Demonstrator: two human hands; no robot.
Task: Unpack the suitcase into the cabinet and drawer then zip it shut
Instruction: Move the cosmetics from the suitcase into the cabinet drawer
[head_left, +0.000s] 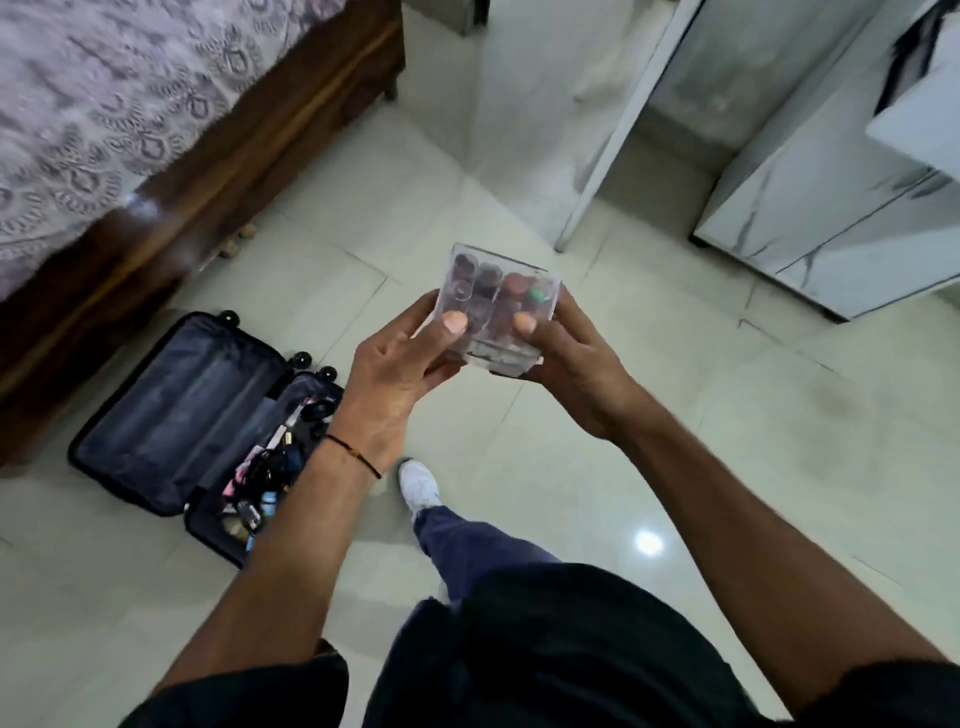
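The bed (130, 130) fills the upper left. The white cabinet (831, 218) stands at the upper right, with 1 door (618, 124) swung open. 1 suitcase (176, 410) lies flat and unzipped on the tiled floor (727, 441), low on the left beside the bed. 1 half looks bare, the other is crowded with small items too blurred to count.

1 clear plastic box (498, 306) is held in the air at mid-frame, well apart from both. The left hand (395, 374) and right hand (576, 364) grip opposite sides, thumbs pressed on its top face.

The cabinet lies ahead and to the right of the box, so the right hand is nearer. The box holds about 4 capped bottles, blurred.
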